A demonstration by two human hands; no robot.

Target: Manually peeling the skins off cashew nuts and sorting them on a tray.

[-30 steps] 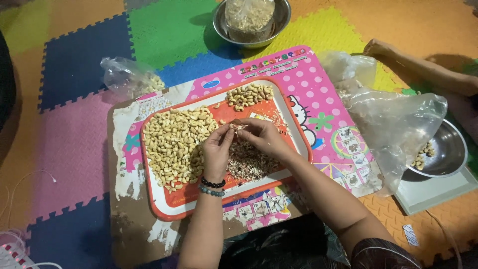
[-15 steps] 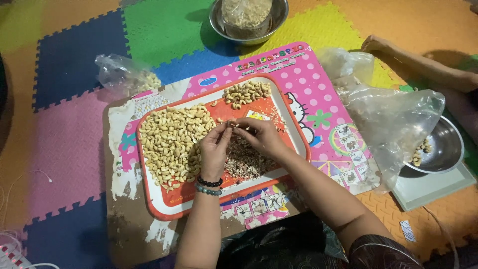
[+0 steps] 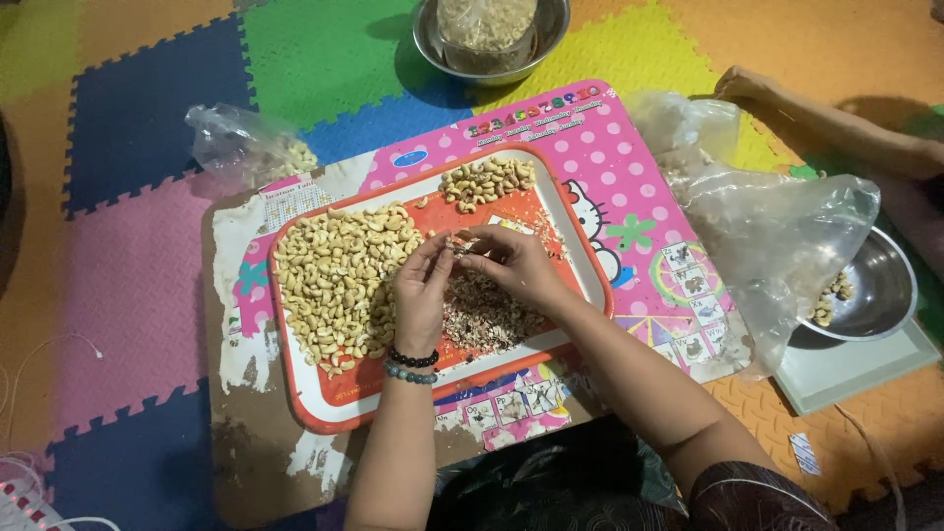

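Floor: bright foam puzzle mats [image 3: 147,118] in blue, green, pink, yellow and orange covered the floor.
Bench: a low pink bench [image 3: 629,187] with white dots and a worn, peeling left edge stood on the mats and carried the tray.
Tray: an orange-rimmed tray [image 3: 295,393] lay on the bench, its long side running from lower left to upper right.
Peeled nuts: a broad heap of pale cashews [image 3: 329,280] filled the left part of the tray, just beside the left hand.
Second heap: a smaller pile of cashews [image 3: 487,182] lay at the far end of the tray.
Skins: a mound of brownish skin scraps [image 3: 487,315] lay on the tray below the hands.
Left hand: the left hand [image 3: 423,290], two bead bracelets [image 3: 413,366] on its wrist, hung over the tray with its grip pinched on a small cashew piece [image 3: 457,244].
Right hand: the right hand [image 3: 516,265] met the left at the fingertips, its grip also closed on the same piece, above the middle of the tray.
Far bowl: a steel bowl [image 3: 433,49] holding a clear bag of nuts stood on the green mat beyond the bench.
Left bag: a crumpled clear bag [image 3: 236,143] lay at the bench's far left corner.
Right bag: a large clear plastic bag [image 3: 787,246] draped from the bench's right edge over a second steel bowl [image 3: 885,285] with a few nuts in it.
Other person: another person's arm [image 3: 836,128] rested on the mats at the upper right, well apart from the tray.
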